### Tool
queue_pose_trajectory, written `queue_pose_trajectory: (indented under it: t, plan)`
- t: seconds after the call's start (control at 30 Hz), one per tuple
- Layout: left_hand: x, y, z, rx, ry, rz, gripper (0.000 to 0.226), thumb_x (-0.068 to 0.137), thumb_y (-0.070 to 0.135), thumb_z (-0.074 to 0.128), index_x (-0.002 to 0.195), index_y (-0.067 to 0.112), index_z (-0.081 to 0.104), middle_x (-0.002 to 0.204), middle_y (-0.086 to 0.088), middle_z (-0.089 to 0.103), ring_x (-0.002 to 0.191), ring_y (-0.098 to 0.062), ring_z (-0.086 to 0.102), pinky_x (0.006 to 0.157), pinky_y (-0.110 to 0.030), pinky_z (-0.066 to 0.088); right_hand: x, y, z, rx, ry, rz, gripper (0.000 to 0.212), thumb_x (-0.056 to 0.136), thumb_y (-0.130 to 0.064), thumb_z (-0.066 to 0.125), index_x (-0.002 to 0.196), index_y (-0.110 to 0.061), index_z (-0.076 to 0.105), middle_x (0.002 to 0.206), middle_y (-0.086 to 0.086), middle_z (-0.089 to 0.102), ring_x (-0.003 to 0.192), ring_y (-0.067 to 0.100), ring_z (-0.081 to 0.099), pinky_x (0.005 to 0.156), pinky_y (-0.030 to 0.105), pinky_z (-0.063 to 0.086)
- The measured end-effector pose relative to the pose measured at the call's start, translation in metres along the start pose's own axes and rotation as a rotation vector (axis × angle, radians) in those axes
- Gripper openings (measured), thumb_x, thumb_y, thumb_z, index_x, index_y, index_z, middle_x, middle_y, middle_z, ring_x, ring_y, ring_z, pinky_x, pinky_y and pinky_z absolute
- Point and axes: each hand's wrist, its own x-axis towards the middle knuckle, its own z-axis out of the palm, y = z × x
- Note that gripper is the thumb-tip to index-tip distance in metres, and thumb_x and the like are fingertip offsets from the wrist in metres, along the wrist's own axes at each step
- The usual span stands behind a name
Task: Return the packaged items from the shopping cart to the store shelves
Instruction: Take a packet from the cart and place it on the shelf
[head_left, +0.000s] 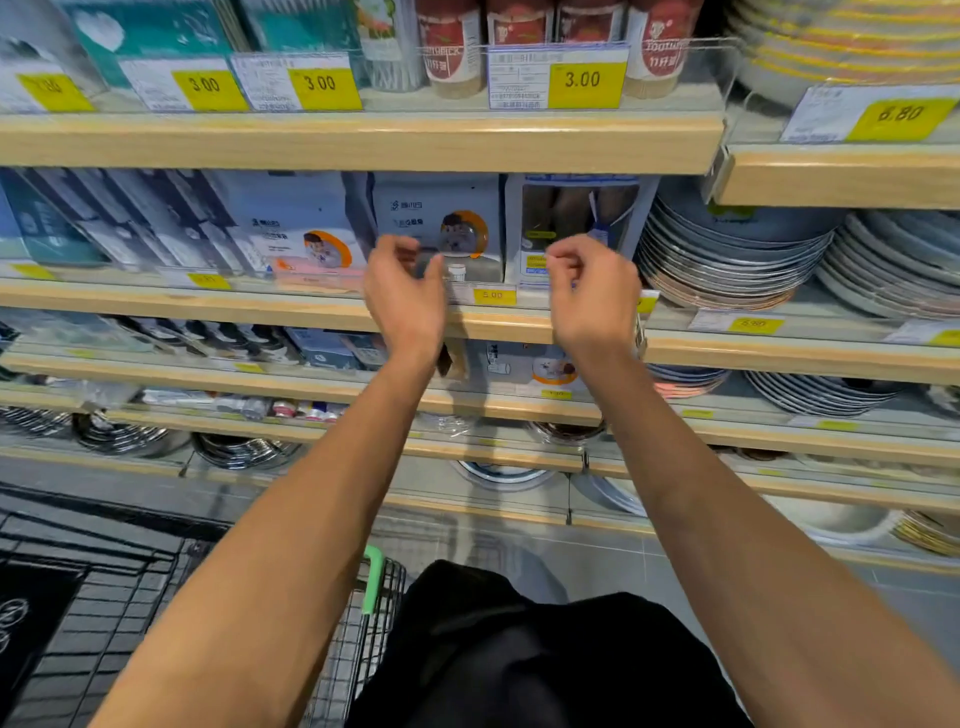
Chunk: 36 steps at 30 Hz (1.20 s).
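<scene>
Both my arms reach out to the second shelf (322, 312) from the top. My left hand (408, 291) hovers with loosely curled fingers in front of a blue-grey packaged item (441, 218) that stands upright on that shelf, and holds nothing. My right hand (592, 291) is raised beside it, fingers curled loosely, in front of a boxed item with a clear window (576, 213), and holds nothing. More of the same blue-grey packages (296, 228) stand to the left. The black wire shopping cart (156, 597) with a green handle (375, 577) is at the lower left.
Stacks of plates (737, 254) fill the shelves at the right. Red toothpick canisters (452, 47) and yellow price tags (584, 80) line the top shelf. Lower shelves hold boxes, small bottles and metal bowls (244, 449). A dark garment (519, 649) lies below my arms.
</scene>
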Motion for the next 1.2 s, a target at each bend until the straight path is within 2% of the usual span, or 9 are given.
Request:
queue_pose_trajectory:
  t: [0.1,0.2,0.3,0.43,0.6,0.87,1.0,1.13,1.2]
  plan:
    - [0.015,-0.007,-0.012,0.062,0.032,-0.007,0.037,0.083,0.021,0.075,0.115,0.012,0.058,0.111,0.000,0.065,0.104,-0.016,0.062,0.094,-0.034,0.051,0.002,-0.025,0.026,-0.028,-0.146,-0.001,0.026,0.097,-0.018,0.056,0.118,-0.014,0.070,0.107,0.004,0.075,0.099,0.019,0.069,0.089,0.032,0.054]
    - [0.024,-0.003,-0.014,0.184,-0.079,0.031,0.041,0.087,0.018,0.070,0.121,0.006,0.050,0.119,-0.009,0.065,0.112,-0.027,0.062,0.094,-0.036,0.050,0.007,-0.040,0.047,-0.138,-0.213,0.018,0.025,0.097,-0.015,0.054,0.118,-0.006,0.068,0.109,0.013,0.073,0.105,0.028,0.066,0.078,0.032,0.048]
    - [0.032,0.002,-0.014,0.259,-0.170,0.026,0.041,0.090,0.018,0.065,0.121,0.003,0.043,0.121,-0.016,0.063,0.113,-0.033,0.060,0.089,-0.037,0.048,0.013,-0.049,0.057,-0.176,-0.174,0.089,0.016,0.096,-0.011,0.056,0.105,-0.004,0.067,0.100,0.015,0.071,0.097,0.031,0.066,0.068,0.031,0.041]
    - [0.041,0.001,-0.016,0.288,-0.188,0.012,0.042,0.091,0.019,0.064,0.124,0.001,0.044,0.120,-0.016,0.061,0.114,-0.032,0.058,0.091,-0.037,0.046,0.018,-0.052,0.067,-0.141,-0.107,0.171,0.015,0.095,-0.012,0.059,0.105,-0.003,0.066,0.099,0.014,0.070,0.097,0.029,0.065,0.067,0.030,0.039]
    - [0.041,-0.006,-0.022,0.291,-0.203,0.042,0.049,0.090,0.013,0.063,0.131,0.000,0.040,0.125,-0.017,0.056,0.118,-0.032,0.054,0.094,-0.037,0.043,0.017,-0.048,0.075,-0.072,-0.030,0.239,0.040,0.090,-0.019,0.070,0.127,-0.004,0.062,0.115,0.011,0.071,0.111,0.026,0.064,0.090,0.032,0.050]
    - [0.013,-0.014,-0.028,0.190,-0.266,0.062,0.076,0.092,0.010,0.059,0.153,0.006,0.015,0.151,-0.012,0.030,0.132,-0.030,0.043,0.105,-0.034,0.036,0.005,-0.035,0.087,-0.083,0.065,0.252,0.014,0.085,-0.021,0.070,0.096,-0.013,0.067,0.096,0.007,0.069,0.085,0.018,0.064,0.073,0.021,0.040]
    - [0.025,-0.012,-0.028,0.207,-0.329,0.059,0.070,0.091,0.014,0.063,0.149,0.002,0.025,0.146,-0.014,0.038,0.134,-0.030,0.043,0.106,-0.035,0.038,-0.006,-0.037,0.091,-0.005,0.119,0.267,0.027,0.085,-0.017,0.070,0.110,-0.011,0.064,0.099,0.008,0.067,0.089,0.018,0.065,0.074,0.022,0.045]
    - [0.017,-0.025,-0.044,0.153,-0.360,0.130,0.052,0.094,0.025,0.059,0.143,0.008,0.048,0.146,-0.006,0.050,0.137,-0.021,0.043,0.115,-0.036,0.033,-0.023,-0.042,0.097,0.148,0.232,0.157,0.029,0.080,-0.014,0.073,0.100,-0.009,0.053,0.087,0.010,0.059,0.076,0.021,0.058,0.068,0.036,0.053]
    - [0.005,-0.036,-0.058,-0.003,-0.271,0.121,0.033,0.093,0.024,0.059,0.125,0.016,0.066,0.127,0.002,0.066,0.120,-0.013,0.058,0.106,-0.037,0.045,-0.031,-0.046,0.103,0.186,0.239,0.084,0.026,0.080,-0.014,0.071,0.096,-0.009,0.051,0.080,0.009,0.056,0.070,0.021,0.055,0.062,0.034,0.050]
